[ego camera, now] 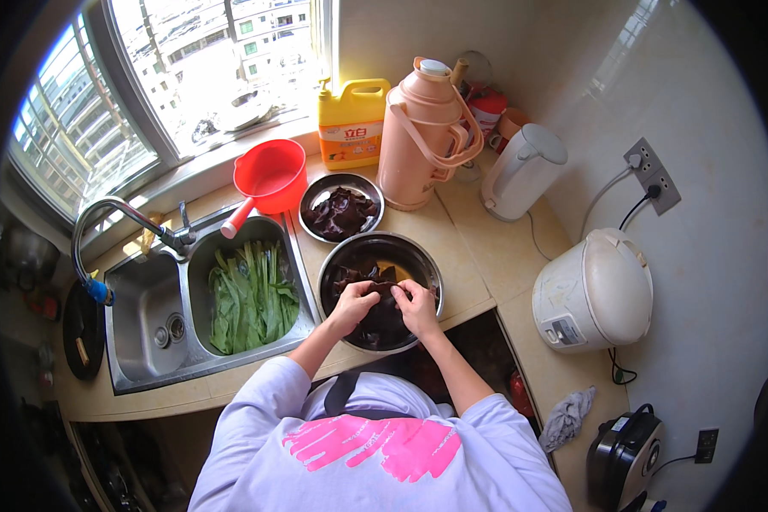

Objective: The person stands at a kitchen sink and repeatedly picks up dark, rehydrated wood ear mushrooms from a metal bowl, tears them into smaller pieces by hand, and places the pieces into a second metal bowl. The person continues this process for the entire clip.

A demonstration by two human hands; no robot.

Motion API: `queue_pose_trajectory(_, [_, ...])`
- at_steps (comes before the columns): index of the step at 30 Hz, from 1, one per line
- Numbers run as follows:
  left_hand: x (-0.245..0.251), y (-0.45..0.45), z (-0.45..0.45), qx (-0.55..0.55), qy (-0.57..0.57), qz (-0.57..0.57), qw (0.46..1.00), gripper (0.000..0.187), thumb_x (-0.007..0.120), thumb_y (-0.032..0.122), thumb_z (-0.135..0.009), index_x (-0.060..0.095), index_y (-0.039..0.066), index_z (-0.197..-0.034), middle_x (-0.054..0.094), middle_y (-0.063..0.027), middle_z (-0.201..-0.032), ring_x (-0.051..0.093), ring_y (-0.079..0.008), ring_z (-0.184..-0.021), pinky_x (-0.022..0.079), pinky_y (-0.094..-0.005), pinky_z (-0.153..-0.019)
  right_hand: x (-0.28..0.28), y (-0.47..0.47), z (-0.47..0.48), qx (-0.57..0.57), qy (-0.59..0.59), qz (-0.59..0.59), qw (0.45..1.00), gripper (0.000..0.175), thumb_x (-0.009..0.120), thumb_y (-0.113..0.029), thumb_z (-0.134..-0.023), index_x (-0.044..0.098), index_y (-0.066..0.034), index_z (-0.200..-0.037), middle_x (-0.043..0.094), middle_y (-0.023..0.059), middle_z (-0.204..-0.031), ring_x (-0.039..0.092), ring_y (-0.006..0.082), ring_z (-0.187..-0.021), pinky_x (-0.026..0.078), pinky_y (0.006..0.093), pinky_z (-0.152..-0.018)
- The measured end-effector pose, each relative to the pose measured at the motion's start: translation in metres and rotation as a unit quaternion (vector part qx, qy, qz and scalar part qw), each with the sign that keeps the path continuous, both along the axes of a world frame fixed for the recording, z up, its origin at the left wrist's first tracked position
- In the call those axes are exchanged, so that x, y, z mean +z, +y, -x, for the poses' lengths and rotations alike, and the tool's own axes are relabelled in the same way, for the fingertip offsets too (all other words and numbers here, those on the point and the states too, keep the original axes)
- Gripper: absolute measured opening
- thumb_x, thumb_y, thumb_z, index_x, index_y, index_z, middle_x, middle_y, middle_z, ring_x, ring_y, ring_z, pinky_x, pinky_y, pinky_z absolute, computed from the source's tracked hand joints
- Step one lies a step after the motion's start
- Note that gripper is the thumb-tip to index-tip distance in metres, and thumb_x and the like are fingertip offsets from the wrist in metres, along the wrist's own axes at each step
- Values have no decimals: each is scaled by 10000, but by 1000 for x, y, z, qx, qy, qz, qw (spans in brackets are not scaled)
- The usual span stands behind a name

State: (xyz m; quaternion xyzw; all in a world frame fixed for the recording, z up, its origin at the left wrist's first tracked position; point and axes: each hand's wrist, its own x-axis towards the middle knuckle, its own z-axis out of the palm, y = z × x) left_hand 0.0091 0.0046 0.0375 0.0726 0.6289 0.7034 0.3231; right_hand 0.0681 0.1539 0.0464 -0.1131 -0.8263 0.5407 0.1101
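Over a large steel basin (430, 256), my left hand (353, 306) and my right hand (417, 310) pinch a piece of dark wood ear fungus (385, 289) between them. The piece stretches from one hand's fingertips to the other's. More dark fungus lies in liquid in the basin, partly hidden by my hands. Just behind the basin, a smaller steel bowl (375, 221) holds a heap of dark brown fungus pieces (342, 212).
Left of the basin is a double steel sink (142, 320) with a tap (102, 205) and leafy greens (253, 297). A red dipper (272, 179), yellow detergent jug (352, 121), pink thermos (416, 141) and white kettle (523, 169) stand behind. A rice cooker (589, 294), cloth (568, 416) and black appliance (624, 457) are right.
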Motion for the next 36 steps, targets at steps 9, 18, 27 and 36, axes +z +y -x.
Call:
queue_pose_trajectory(9, [-17, -9, 6, -10, -63, -60, 996, 265, 523, -26, -759, 614, 9, -1007, 608, 6, -864, 570, -92, -791, 464, -232, -727, -9, 4, 0, -19, -10, 60, 998, 204, 599, -195, -872, 605, 2, -817, 606, 91, -628, 593, 159, -559, 455, 297, -556])
queue_pose_trajectory(18, [14, -14, 23, -32, 125, 57, 990, 247, 580, -30, -787, 604, 30, -1026, 610, -7, -899, 556, -95, -846, 451, -245, -797, -7, 7, -17, -25, -42, 147, 988, 323, 632, -227, -877, 539, -42, -1124, 579, 18, -712, 480, 57, -566, 368, 200, -477])
queue_pose_trajectory(27, [56, -9, 130, 249, 447, 226, 829, 305, 528, -13, -706, 609, 44, -994, 604, -175, -960, 561, -358, -949, 439, -403, -867, 5, 15, -52, -41, -34, 147, 988, 255, 622, -103, -851, 570, 25, -1065, 629, 80, -868, 596, 123, -687, 483, 254, -650])
queue_pose_trajectory(36, [-14, 13, 171, -153, 459, 461, 744, 689, 448, -34, -739, 403, 279, -1351, 453, -153, -1365, 377, -331, -1301, 250, -605, -1026, 22, 23, -103, -89, -67, 104, 988, 229, 604, -89, -853, 591, 2, -1063, 633, 63, -806, 613, 116, -716, 481, 256, -694])
